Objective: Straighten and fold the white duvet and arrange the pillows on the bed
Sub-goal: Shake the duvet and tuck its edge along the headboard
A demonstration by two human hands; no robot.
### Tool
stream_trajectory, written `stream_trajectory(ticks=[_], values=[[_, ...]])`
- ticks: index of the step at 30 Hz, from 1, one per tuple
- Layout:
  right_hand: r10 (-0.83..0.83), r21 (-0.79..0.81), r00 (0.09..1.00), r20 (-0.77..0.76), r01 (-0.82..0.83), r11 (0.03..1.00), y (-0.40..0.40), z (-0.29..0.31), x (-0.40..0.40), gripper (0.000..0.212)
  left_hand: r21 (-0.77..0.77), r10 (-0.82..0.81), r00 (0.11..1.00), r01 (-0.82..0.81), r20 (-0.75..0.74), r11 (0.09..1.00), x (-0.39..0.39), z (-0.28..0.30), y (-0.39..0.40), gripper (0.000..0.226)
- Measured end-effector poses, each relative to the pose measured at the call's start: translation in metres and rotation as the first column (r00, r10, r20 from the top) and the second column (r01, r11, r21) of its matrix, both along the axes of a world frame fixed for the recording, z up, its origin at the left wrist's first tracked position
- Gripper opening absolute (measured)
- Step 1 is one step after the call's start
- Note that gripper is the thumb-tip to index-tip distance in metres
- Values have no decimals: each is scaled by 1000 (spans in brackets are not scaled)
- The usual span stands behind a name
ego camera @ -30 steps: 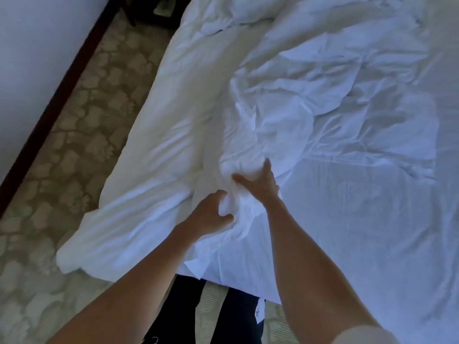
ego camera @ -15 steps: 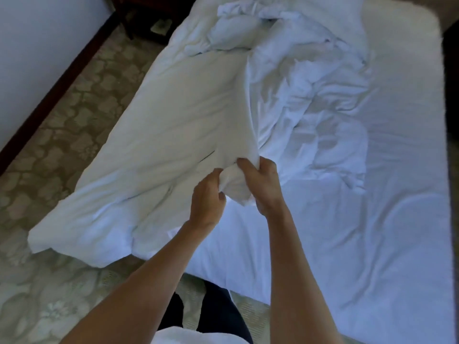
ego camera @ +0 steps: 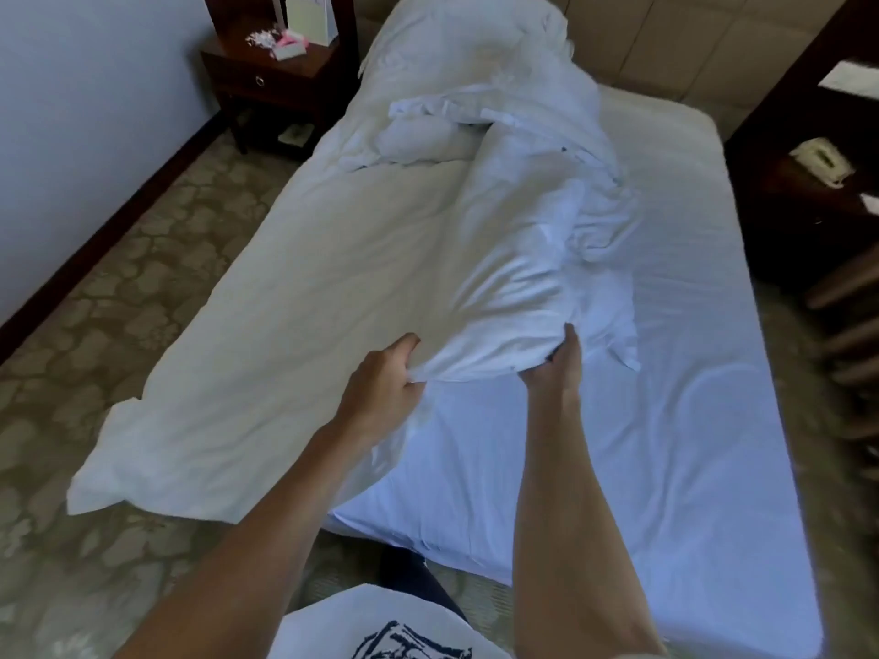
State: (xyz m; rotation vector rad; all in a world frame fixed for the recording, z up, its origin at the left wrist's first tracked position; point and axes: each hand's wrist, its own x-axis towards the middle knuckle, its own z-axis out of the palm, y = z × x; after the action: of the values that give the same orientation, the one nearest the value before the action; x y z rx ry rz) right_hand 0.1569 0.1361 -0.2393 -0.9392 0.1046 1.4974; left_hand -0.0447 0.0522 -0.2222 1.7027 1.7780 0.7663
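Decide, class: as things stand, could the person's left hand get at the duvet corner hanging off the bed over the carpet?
Probably not yet. The left hand grips the duvet edge alongside the right hand; it would need to let go first. Otherwise nothing blocks the hanging corner.

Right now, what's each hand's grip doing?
Left hand: grips the white duvet edge.
Right hand: grips the same edge, further right.

Sheet (ego camera: 642, 468) right bare; duvet (ego camera: 295, 325) heaped left, overhanging floor.
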Motion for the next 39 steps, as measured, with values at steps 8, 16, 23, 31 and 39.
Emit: stream_trajectory(ticks=[8,16,23,31,39], values=[[-174,219,387,906,-75,973,-99,74,-22,6,42,-152,966,164,-208,986,40,7,-64,122],[45,-72,-100,994,-287,955,-156,109,24,43,53,-210,879,208,429,977,141,52,-74,65],[109,-75,48,993,-460,885,-141,71,46,45,53,89,995,-91,37,994,142,27,-52,13],[202,-250,-199,959,-256,934,-120,-29,116,81,103,343,928,-358,143,928,183,44,-23,17],[465,-472,-155,872,-515,715,-81,-54,169,39,127,605,747,-652,278,747,193,79,-17,22]])
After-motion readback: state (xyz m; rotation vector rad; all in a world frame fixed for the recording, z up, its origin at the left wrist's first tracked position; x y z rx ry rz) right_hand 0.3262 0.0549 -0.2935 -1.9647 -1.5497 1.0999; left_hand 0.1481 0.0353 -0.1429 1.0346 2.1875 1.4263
